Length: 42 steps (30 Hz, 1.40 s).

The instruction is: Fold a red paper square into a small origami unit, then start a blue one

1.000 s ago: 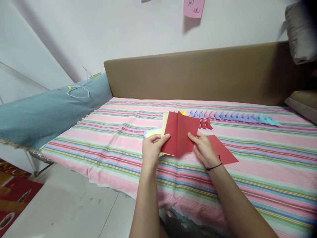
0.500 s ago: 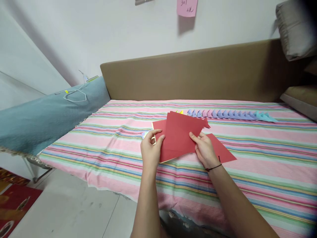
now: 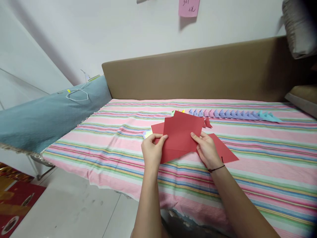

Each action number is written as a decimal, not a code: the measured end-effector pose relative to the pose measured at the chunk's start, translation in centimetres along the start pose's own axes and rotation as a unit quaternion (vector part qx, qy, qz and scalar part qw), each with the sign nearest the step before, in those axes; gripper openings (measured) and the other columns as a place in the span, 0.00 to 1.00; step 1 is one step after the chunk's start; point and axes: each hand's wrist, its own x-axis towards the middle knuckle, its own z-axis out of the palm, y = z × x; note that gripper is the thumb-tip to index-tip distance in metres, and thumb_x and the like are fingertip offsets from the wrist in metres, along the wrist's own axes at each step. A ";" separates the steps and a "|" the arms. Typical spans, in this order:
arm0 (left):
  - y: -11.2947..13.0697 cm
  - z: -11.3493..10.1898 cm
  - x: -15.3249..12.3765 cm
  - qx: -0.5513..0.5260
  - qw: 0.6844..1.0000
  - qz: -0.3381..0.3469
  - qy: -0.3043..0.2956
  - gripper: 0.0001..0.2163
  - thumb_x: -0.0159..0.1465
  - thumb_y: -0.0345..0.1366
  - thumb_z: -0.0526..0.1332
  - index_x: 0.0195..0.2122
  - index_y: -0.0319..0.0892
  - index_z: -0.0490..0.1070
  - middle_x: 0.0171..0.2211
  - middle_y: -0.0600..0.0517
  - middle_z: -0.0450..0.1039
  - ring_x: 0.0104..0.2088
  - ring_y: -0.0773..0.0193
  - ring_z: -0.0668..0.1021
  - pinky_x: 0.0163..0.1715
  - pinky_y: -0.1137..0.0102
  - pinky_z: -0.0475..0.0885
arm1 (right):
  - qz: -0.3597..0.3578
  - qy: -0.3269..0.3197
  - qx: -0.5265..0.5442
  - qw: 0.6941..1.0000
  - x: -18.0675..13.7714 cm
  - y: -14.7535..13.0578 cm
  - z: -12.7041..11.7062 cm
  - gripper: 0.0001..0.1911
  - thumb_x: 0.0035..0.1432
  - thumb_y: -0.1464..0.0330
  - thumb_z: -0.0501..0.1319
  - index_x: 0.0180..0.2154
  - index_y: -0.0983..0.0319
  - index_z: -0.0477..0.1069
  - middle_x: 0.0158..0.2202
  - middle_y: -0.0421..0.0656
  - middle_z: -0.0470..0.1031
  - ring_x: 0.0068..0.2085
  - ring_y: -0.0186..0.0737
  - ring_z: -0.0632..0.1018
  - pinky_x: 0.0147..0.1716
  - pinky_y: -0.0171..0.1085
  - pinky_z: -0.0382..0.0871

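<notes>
A red sheet of paper [image 3: 182, 134] is held just above the striped cloth [image 3: 260, 172]. My left hand [image 3: 151, 152] pinches its left edge, and my right hand [image 3: 206, 148] pinches its right edge. Under it lies a stack of coloured sheets [image 3: 151, 132] with a red one on top. Another red sheet [image 3: 224, 152] lies flat beside my right wrist. A small folded red piece [image 3: 207, 123] sits just behind the held sheet.
A row of several folded paper pieces [image 3: 235, 114] in purple, pink and blue runs along the back. A brown padded board [image 3: 198, 72] stands behind. A teal cloth [image 3: 49, 112] covers a surface at left. A pink note [image 3: 188, 7] is on the wall.
The red sheet stood upright with a centre crease a second ago; it now lies flatter and lower over the stack, my hands still at its edges.
</notes>
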 end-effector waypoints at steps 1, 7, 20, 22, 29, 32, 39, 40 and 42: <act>0.2 0.0 0.0 -0.011 1.000 0.001 -0.008 0.07 0.53 0.39 0.64 0.27 0.40 0.74 0.28 0.50 0.76 0.32 0.61 0.76 0.32 0.72 0.68 | 0.011 -0.008 -0.002 1.000 0.0 -0.1 0.0 0.19 0.47 0.66 0.69 0.43 0.59 0.73 0.47 0.45 0.77 0.49 0.47 0.76 0.49 0.46 0.71; 0.9 0.2 -0.5 -0.177 0.975 -0.093 -0.103 0.24 0.61 0.40 0.56 0.58 0.46 0.54 0.31 0.52 0.77 0.31 0.61 0.78 0.31 0.69 0.71 | 0.022 -0.010 -0.021 0.999 0.0 -0.5 -0.2 0.21 0.46 0.66 0.69 0.45 0.60 0.72 0.49 0.46 0.76 0.50 0.49 0.75 0.50 0.48 0.70; -0.5 1.0 0.7 -0.142 0.982 0.126 -0.019 0.14 0.59 0.33 0.60 0.47 0.44 0.65 0.44 0.50 0.73 0.47 0.60 0.75 0.47 0.67 0.69 | -0.119 -0.097 -0.155 0.976 1.9 -1.7 3.5 0.31 0.47 0.66 0.68 0.53 0.54 0.62 0.51 0.43 0.72 0.53 0.46 0.72 0.54 0.48 0.66; -0.9 0.3 1.3 -0.152 0.981 0.122 -0.008 0.15 0.58 0.33 0.61 0.47 0.44 0.65 0.44 0.49 0.73 0.46 0.60 0.75 0.46 0.67 0.69 | -0.130 -0.112 -0.160 0.972 2.9 -1.6 4.6 0.33 0.47 0.65 0.68 0.54 0.55 0.61 0.50 0.43 0.73 0.52 0.46 0.73 0.53 0.49 0.66; -3.8 -2.4 2.4 -0.074 0.996 -0.019 -0.042 0.15 0.48 0.30 0.67 0.38 0.42 0.73 0.38 0.49 0.78 0.42 0.55 0.77 0.43 0.63 0.71 | -0.035 -0.170 -0.187 0.967 3.7 0.7 4.9 0.32 0.42 0.62 0.70 0.50 0.58 0.65 0.51 0.45 0.72 0.52 0.46 0.73 0.52 0.47 0.67; -3.9 -2.9 2.4 -0.136 0.988 -0.078 0.006 0.11 0.46 0.31 0.69 0.33 0.41 0.75 0.33 0.49 0.78 0.38 0.55 0.78 0.41 0.65 0.72 | -0.036 -0.178 -0.188 0.965 3.8 0.9 5.0 0.34 0.43 0.62 0.70 0.53 0.56 0.63 0.53 0.45 0.70 0.54 0.45 0.72 0.53 0.44 0.66; -3.8 -4.3 2.8 -0.210 0.949 -0.170 0.163 0.11 0.58 0.36 0.58 0.42 0.40 0.71 0.41 0.48 0.76 0.37 0.63 0.78 0.35 0.70 0.73 | -0.082 -0.287 -0.487 0.821 3.5 0.9 4.3 0.40 0.41 0.57 0.70 0.56 0.60 0.63 0.57 0.53 0.66 0.59 0.54 0.65 0.57 0.53 0.57; -3.9 -4.6 2.9 -0.219 0.941 -0.191 0.173 0.11 0.59 0.34 0.57 0.43 0.40 0.70 0.41 0.48 0.76 0.35 0.64 0.78 0.33 0.71 0.73 | -0.099 -0.337 -0.548 0.759 3.3 1.0 4.0 0.41 0.38 0.57 0.71 0.54 0.60 0.65 0.58 0.54 0.65 0.60 0.57 0.63 0.58 0.55 0.55; -3.8 -5.0 3.0 -0.230 0.929 -0.230 0.175 0.10 0.58 0.31 0.56 0.41 0.39 0.69 0.36 0.48 0.76 0.30 0.66 0.78 0.28 0.72 0.73 | -0.128 -0.400 -0.622 0.661 2.8 1.1 3.6 0.39 0.39 0.58 0.71 0.53 0.62 0.67 0.58 0.54 0.65 0.60 0.59 0.63 0.57 0.55 0.56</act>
